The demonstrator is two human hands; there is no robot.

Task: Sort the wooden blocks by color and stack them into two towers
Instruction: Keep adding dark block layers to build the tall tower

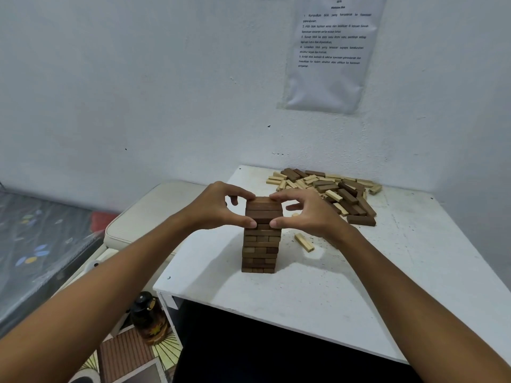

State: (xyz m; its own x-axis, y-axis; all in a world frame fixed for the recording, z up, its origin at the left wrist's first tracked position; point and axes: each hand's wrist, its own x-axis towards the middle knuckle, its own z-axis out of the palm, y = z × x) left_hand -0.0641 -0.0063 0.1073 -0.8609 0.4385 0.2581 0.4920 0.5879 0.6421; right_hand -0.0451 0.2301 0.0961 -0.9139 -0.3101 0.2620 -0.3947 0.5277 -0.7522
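A tower of dark brown blocks (260,244) stands upright near the middle of the white table (304,294). My left hand (218,207) grips its top layers from the left, thumb on the near face, fingers over the far top edge. My right hand (307,212) grips the same top layers from the right in the same way. A mixed pile of dark and light blocks (326,190) lies at the table's far right. One light block (304,242) lies alone just right of the tower.
The table stands against a white wall with a printed sheet (329,51) taped on it. A cream cushioned stool (149,214) stands left of the table. A dark bottle (148,316) sits on the floor below the table's left corner.
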